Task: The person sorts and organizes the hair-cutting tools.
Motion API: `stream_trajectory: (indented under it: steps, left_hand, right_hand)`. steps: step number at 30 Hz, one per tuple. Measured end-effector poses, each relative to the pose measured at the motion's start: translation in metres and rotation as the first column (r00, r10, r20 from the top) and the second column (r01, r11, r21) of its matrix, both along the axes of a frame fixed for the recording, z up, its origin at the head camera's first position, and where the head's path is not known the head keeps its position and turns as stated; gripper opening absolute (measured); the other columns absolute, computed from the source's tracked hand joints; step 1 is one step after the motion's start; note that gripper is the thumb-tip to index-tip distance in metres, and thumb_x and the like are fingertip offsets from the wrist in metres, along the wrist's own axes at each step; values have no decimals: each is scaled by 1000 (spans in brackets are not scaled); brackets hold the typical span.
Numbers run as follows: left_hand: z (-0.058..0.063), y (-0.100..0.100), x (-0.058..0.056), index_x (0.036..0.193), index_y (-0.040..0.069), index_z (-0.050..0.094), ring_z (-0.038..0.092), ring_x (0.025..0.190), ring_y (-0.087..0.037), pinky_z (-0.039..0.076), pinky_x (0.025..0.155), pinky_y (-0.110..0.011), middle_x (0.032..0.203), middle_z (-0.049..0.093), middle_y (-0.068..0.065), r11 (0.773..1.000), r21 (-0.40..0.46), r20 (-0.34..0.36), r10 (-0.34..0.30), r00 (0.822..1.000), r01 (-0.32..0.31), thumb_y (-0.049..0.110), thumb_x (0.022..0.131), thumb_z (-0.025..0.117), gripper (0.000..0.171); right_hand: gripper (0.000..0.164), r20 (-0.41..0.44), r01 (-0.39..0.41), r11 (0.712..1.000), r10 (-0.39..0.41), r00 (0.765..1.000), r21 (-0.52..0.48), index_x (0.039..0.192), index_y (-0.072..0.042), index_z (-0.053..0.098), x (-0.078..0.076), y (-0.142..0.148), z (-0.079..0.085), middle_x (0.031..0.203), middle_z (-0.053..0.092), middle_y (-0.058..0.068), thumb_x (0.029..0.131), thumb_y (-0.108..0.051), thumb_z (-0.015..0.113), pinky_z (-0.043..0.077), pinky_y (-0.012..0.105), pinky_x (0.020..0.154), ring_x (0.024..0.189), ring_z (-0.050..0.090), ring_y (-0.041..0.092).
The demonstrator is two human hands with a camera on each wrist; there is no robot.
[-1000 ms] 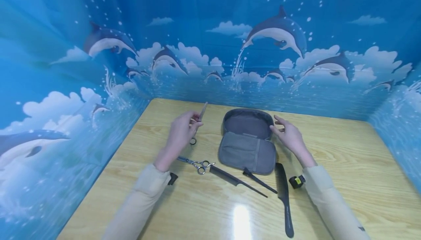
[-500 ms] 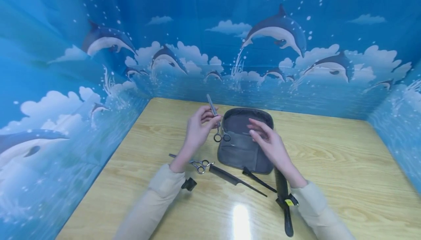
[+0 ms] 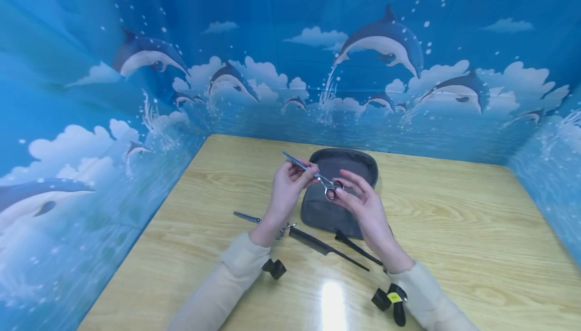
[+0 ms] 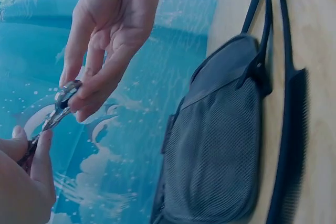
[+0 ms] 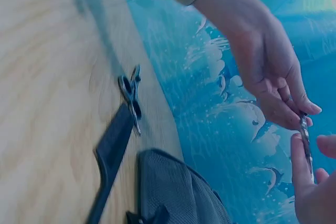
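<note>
- The left grip (image 3: 286,187) was closed, pinching the scissors (image 3: 322,177) near their middle, raised before the open case (image 3: 327,220).
- The right grip (image 3: 368,209) was nearly closed, thumb and fingers on their handle end.
- I judged this step as two-sided adjusting; the next move called for firm holding.

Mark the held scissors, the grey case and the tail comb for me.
Held scissors (image 3: 296,161): head view, on the blades.
Grey case (image 4: 212,153): left wrist view, on the mesh pocket.
Tail comb (image 3: 310,241): head view, on the toothed part.
</note>
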State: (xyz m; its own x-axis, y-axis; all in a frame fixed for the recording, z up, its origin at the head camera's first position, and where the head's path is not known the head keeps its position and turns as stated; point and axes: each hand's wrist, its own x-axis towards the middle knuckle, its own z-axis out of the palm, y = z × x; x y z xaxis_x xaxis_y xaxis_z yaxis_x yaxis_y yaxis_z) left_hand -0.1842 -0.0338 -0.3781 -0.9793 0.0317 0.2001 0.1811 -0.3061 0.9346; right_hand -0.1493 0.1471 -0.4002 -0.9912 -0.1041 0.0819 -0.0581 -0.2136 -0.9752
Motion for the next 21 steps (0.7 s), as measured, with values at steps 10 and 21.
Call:
stream_trajectory:
  steps: [10, 21]
  left_hand:
    - [-8, 10, 10, 107, -5, 60, 69, 95, -19, 60, 86, -35, 109, 68, -25, 1000, 5, -18, -26, 1000, 26, -1, 93, 70, 18]
    - [-19, 17, 14, 105, -9, 61, 70, 92, -16, 61, 85, -35, 108, 69, -26, 996, -84, -55, -39, 998, 35, -1, 91, 72, 19]
  right_hand:
    - [47, -20, 52, 975, -49, 999, 216, 140, -1, 57, 1, 9, -3, 126, 55, 14, 95, -7, 71, 60, 30, 86, 88, 74, 12]
    - [42, -43, 65, 911, -52, 998, 408, 133, -2, 64, 0, 21, -5, 129, 54, 18, 93, -2, 72, 61, 30, 80, 83, 75, 11]
